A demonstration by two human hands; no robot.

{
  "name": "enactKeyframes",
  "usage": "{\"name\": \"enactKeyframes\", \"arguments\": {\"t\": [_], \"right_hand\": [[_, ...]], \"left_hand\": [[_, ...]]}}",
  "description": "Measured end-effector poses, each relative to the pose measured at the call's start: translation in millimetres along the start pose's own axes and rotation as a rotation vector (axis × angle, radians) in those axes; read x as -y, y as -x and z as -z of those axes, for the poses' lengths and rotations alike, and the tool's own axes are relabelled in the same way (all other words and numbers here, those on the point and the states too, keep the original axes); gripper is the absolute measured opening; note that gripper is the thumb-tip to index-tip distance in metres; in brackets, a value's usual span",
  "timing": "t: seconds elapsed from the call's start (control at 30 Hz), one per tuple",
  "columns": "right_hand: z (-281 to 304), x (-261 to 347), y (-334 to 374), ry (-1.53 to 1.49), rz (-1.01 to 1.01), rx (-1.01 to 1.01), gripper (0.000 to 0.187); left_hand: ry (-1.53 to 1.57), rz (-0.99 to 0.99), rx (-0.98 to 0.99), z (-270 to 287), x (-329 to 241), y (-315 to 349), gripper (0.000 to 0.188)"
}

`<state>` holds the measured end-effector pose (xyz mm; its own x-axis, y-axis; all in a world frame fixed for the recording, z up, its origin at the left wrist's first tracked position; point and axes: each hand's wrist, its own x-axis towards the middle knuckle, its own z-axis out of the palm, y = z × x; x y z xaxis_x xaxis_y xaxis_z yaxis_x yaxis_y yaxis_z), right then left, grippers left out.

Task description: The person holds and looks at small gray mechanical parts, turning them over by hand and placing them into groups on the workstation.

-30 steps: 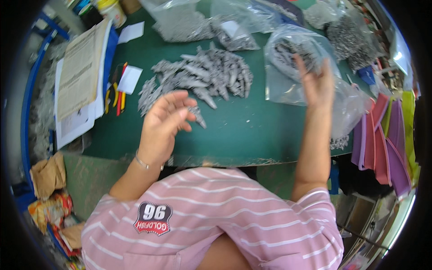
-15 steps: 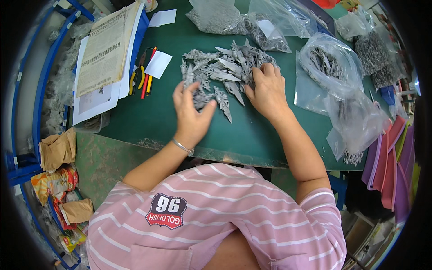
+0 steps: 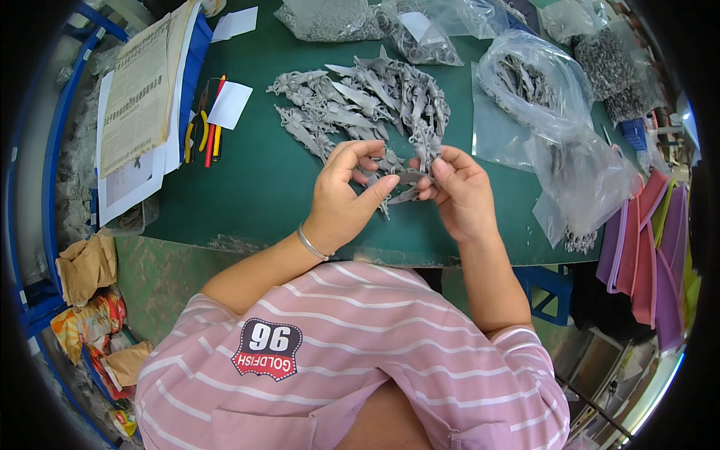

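Pieces [image 3: 367,105], grey, knobbly, blade-shaped, lie heaped; our right hand [image 3: 466,193] pinches some, our left hand [image 3: 346,193] curls half-open.

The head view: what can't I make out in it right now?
All in the head view:
Left hand: whether it grips anything; its curled fingers hide this.
Right hand: the part of the pinched grey piece that its grip covers.
Grey pile: how many pieces; they overlap.
Clear bag at the top: its far end, cut off by the upper edge.
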<state>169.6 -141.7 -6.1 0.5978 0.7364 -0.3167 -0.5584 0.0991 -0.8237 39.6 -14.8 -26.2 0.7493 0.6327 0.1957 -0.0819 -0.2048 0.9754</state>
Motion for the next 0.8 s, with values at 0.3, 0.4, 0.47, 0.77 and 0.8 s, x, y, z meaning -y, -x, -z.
{"name": "enactKeyframes", "arguments": {"t": [0.3,0.4,0.47,0.77,0.8], "right_hand": [[-12.5,-21.8,17.0,0.277,0.397,0.105,0.017],[-11.7,-23.2,19.0,0.317,0.441,0.129,0.019],[-10.7,-24.8,19.9,0.319,0.467,0.139,0.021],[-9.1,-25.4,21.3,0.357,0.49,0.151,0.02],[-10.5,-26.0,22.5,0.323,0.457,0.145,0.02]], "left_hand": [[0.025,-0.17,0.02,7.0,-20.4,5.1,0.011],[0.01,-0.201,0.017,7.7,-24.9,6.6,0.012],[0.012,-0.216,0.024,7.5,-26.6,7.1,0.013],[0.079,-0.186,0.03,6.8,-28.7,10.9,0.019],[0.099,-0.178,0.017,5.1,-30.5,10.0,0.02]]}}
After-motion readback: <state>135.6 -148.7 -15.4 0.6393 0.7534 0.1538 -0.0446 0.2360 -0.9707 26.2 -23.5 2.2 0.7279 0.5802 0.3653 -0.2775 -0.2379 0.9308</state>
